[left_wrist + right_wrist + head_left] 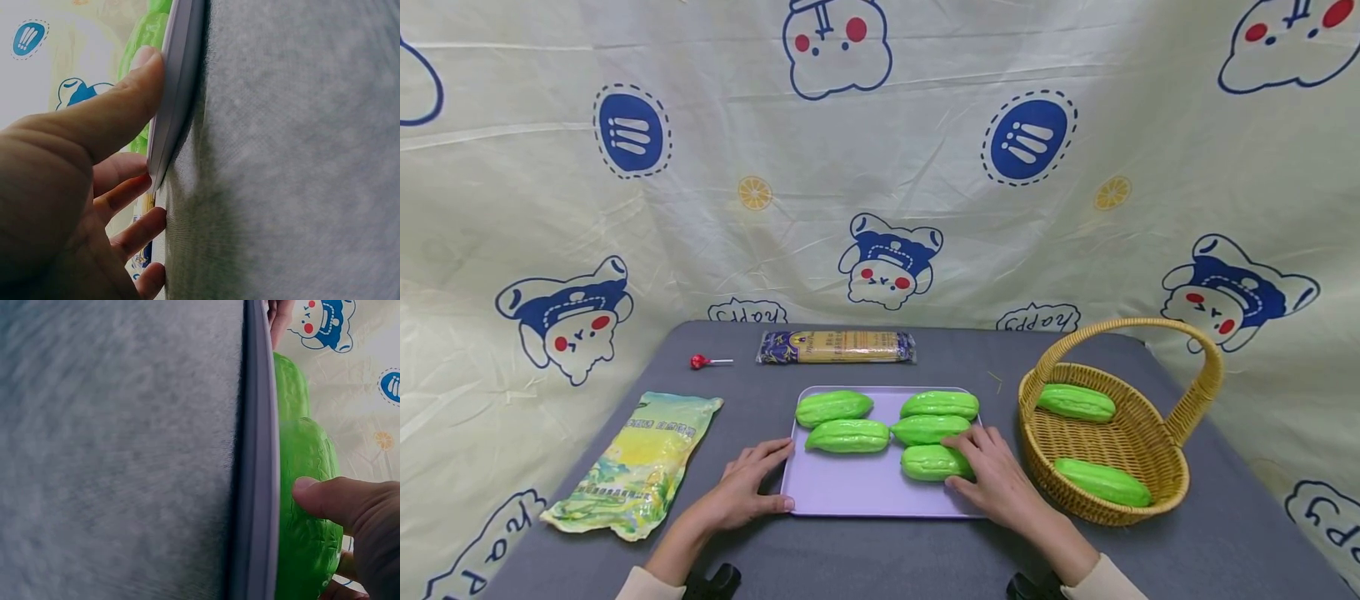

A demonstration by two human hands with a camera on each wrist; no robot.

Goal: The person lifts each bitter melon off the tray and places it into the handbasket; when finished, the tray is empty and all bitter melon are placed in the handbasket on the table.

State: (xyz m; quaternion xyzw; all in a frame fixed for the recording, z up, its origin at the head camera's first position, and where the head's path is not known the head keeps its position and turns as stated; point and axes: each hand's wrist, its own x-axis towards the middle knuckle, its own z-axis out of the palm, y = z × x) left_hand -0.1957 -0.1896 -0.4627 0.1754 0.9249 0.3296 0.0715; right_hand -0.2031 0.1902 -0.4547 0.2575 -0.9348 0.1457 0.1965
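Several green bitter melons lie on a lilac tray, two on its left half and three in a column on its right. With thumb and fingers, my right hand grips the nearest bitter melon of that column by its right end. In the right wrist view the thumb lies along this melon's near side. My left hand rests against the tray's left edge with its fingers spread. Thumb and fingertips touch the rim in the left wrist view.
Right of the tray stands a wicker basket with a tall handle, holding two bitter melons. A yellow-green plastic bag lies at the left. Behind the tray are a packet of noodles and a red lollipop. Patterned cloth hangs behind the grey table.
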